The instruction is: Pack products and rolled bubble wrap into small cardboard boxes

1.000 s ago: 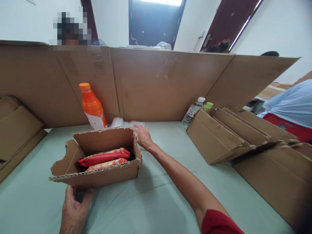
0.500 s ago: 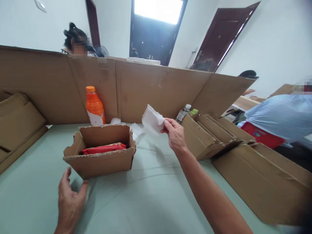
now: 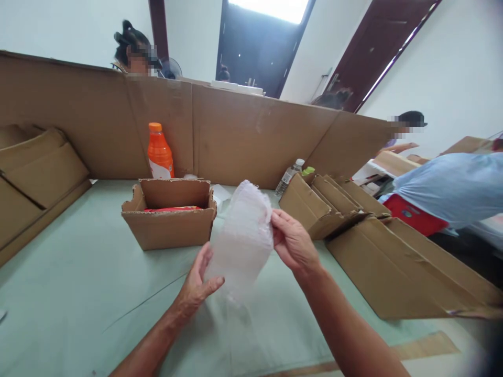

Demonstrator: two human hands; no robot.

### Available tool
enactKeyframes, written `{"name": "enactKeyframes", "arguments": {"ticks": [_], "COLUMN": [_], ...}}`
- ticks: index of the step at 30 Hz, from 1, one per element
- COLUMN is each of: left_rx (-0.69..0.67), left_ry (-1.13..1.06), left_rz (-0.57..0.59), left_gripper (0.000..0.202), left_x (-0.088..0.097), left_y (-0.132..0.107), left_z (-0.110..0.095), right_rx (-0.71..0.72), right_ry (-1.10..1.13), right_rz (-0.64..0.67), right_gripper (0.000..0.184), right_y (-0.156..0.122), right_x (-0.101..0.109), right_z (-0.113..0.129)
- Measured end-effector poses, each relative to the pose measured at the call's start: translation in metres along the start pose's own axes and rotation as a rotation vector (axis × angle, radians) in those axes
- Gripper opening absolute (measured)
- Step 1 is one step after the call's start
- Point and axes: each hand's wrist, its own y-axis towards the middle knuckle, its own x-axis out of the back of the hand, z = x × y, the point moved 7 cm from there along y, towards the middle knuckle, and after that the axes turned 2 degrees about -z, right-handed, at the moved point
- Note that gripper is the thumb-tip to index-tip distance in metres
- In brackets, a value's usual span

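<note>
My right hand [image 3: 293, 241] pinches the right edge of a thin, slightly see-through white sheet [image 3: 245, 235], which hangs above the table with a ragged upper edge. I cannot make out whether it is tissue or a flat bag. At its lower left side is my left hand [image 3: 198, 280], thumb and fingers apart; it is very near the sheet, and I cannot tell if they touch. Behind my left hand stands an open cardboard box [image 3: 173, 230] with a red packet [image 3: 173, 209] partly showing inside. Another white piece [image 3: 220, 195] lies just right of the box.
An orange bottle [image 3: 160, 154] stands against the cardboard partition [image 3: 236, 131]. A clear bottle [image 3: 290, 178] leans by cardboard compartments [image 3: 308, 201] on the right, with a larger cardboard box [image 3: 389, 267] nearer me. More cardboard [image 3: 43, 167] is at left. Other people are beyond the partition.
My right hand has brought the white sheet nearer and lower, and more of it now shows. My left hand has moved right, from beside the box to the sheet. The view has shifted.
</note>
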Motion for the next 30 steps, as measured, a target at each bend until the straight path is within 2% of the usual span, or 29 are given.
{"name": "enactKeyframes", "arguments": {"ticks": [1,3,6,8,10,12,14,15,16,18,21,22,24,25,27,29,30], "left_rx": [0.069,0.212,0.380,0.430,0.452,0.484,0.537,0.564,0.584,0.586,0.435,0.353,0.144,0.018,-0.218,-0.358,-0.378], "left_ry": [-0.091,-0.184,-0.136,-0.088,-0.063,-0.064,-0.089,-0.106,-0.123,-0.144,-0.041,0.062,0.361,0.528,0.836,1.063,1.143], "left_rz": [0.061,0.071,-0.085,-0.152,-0.173,-0.170,-0.147,-0.128,-0.109,-0.098,-0.175,-0.202,-0.205,-0.170,-0.044,0.070,0.108], "left_gripper": [0.095,0.096,0.106,0.108,0.103,0.093,0.083,0.080,0.078,0.078,0.073,0.068,0.056,0.050,0.045,0.049,0.051], "left_x": [-0.006,-0.008,0.009,0.021,0.028,0.032,0.031,0.029,0.027,0.024,0.032,0.036,0.040,0.037,0.023,0.010,0.006], "left_y": [-0.004,-0.018,-0.048,-0.064,-0.073,-0.077,-0.079,-0.079,-0.079,-0.079,-0.078,-0.078,-0.074,-0.072,-0.067,-0.062,-0.059], "left_z": [0.008,0.024,0.043,0.046,0.044,0.043,0.045,0.046,0.047,0.047,0.036,0.030,0.015,0.008,0.000,0.004,0.009], "right_rx": [-0.014,-0.044,-0.064,-0.050,-0.008,0.082,0.206,0.267,0.322,0.414,0.392,0.340,0.246,0.239,0.320,0.477,0.549], "right_ry": [-0.046,-0.139,-0.252,-0.327,-0.415,-0.554,-0.724,-0.794,-0.837,-0.863,-0.833,-0.835,-0.876,-0.912,-1.002,-1.081,-1.108], "right_rz": [-0.007,-0.012,-0.016,-0.028,0.049,0.290,0.575,0.670,0.704,0.622,0.325,0.253,0.197,0.191,0.155,0.060,0.016], "right_gripper": [0.037,0.040,0.038,0.036,0.036,0.047,0.068,0.076,0.079,0.068,0.044,0.041,0.042,0.044,0.046,0.046,0.046], "right_y": [0.005,0.017,0.021,0.008,-0.021,-0.062,-0.111,-0.132,-0.148,-0.161,-0.143,-0.132,-0.111,-0.103,-0.094,-0.097,-0.104], "right_x": [0.001,0.005,0.017,0.029,0.037,0.030,0.012,0.003,-0.006,-0.020,-0.026,-0.025,-0.024,-0.023,-0.021,-0.016,-0.014], "right_z": [-0.015,-0.046,-0.087,-0.101,-0.105,-0.106,-0.112,-0.117,-0.122,-0.129,-0.138,-0.142,-0.149,-0.149,-0.143,-0.129,-0.123]}}
